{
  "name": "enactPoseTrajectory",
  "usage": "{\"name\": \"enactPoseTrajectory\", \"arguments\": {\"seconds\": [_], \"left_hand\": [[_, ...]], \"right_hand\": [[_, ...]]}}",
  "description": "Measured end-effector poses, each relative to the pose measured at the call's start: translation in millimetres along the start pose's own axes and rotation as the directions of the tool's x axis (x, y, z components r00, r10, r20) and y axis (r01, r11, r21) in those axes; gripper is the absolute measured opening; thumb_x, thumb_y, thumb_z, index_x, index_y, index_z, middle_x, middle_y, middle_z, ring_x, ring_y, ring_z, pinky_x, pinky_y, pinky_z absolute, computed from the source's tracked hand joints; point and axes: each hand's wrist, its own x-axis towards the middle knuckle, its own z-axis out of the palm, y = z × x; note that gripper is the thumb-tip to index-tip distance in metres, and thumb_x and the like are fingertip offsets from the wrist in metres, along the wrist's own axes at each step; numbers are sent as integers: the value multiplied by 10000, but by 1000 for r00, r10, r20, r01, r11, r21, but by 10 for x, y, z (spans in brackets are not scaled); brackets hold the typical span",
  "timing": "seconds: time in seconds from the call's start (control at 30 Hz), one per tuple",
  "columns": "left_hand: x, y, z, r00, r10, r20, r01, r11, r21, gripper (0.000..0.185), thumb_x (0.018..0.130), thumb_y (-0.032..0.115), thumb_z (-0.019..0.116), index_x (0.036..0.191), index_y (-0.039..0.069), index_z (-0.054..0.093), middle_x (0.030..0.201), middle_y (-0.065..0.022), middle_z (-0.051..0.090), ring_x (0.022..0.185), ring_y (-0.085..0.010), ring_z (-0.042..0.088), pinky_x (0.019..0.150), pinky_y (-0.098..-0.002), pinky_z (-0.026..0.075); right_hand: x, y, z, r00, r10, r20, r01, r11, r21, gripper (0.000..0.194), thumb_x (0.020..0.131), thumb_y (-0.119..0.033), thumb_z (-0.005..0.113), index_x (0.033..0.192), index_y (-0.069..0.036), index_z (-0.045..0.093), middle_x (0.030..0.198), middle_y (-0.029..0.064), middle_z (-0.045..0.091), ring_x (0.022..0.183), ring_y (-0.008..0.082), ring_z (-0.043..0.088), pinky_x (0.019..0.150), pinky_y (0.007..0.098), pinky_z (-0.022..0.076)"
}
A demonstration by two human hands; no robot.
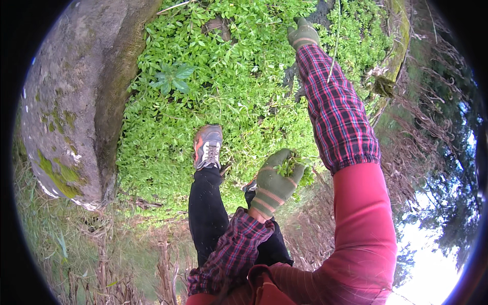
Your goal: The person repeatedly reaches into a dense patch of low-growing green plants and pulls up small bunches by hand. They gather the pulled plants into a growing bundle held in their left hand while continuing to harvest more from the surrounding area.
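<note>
My left hand (276, 181), in a green knitted glove with pale stripes, is closed around a bunch of small-leaved green stems (291, 166). It is in front of my legs, and leaves stick out past the fingers. My right hand (304, 35), gloved the same way, is stretched far forward at the top of the view. It is over the low green ground-cover plants (244, 57), near a dark patch (322, 15) between them. Its fingers are small and partly hidden, so whether they grip anything is unclear.
A large mossy boulder (72, 95) rises on the left. My shoe (208, 145) stands among the plants. A broader-leaved plant (175, 78) grows near the boulder. A long thin stem (336, 42) crosses by my right sleeve. Dry brown fronds (415, 133) line the right side.
</note>
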Motion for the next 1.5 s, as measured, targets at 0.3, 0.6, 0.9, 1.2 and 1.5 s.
{"name": "enactPoseTrajectory", "arguments": {"seconds": [0.3,0.6,0.9,1.2,1.5], "left_hand": [[142,163,-96,995,89,-35,-91,994,-55,192,793,93,643,955,5,590,836,-39,608,776,-93,572,677,-221,472],[125,203,-42,999,46,-7,-46,997,-61,199,808,116,623,959,-7,583,802,-37,615,745,-103,580,676,-228,473],[39,267,-63,993,-81,84,112,854,-507,461,781,90,652,1191,3,458,989,-59,600,917,-134,565,827,-261,447],[-69,-206,-35,922,-115,369,369,-18,-929,411,837,7,571,1220,-3,422,1111,-164,536,979,-241,550,900,-336,447],[-309,-257,234,992,32,123,-1,970,-241,335,779,149,672,1051,-12,560,935,-66,608,845,-126,551,758,-263,453]], "right_hand": [[522,-358,264,936,197,292,-177,980,-96,474,878,-335,463,1276,-80,431,1253,192,483,1142,307,494,972,394,393],[294,-126,53,974,66,219,-68,998,4,475,828,-384,466,1080,-3,595,1108,210,581,1027,324,561,901,377,427],[-1299,556,-459,786,-267,557,-324,590,740,269,833,-307,592,919,-59,650,637,-7,583,489,74,475,436,233,372],[-2596,980,-983,534,-524,664,-23,775,631,231,844,-251,530,902,-41,606,665,123,585,620,208,570,589,345,453],[-2849,1295,-916,718,-553,423,354,813,463,341,816,-95,508,1156,-72,525,975,188,614,838,274,628,723,349,506]]}}
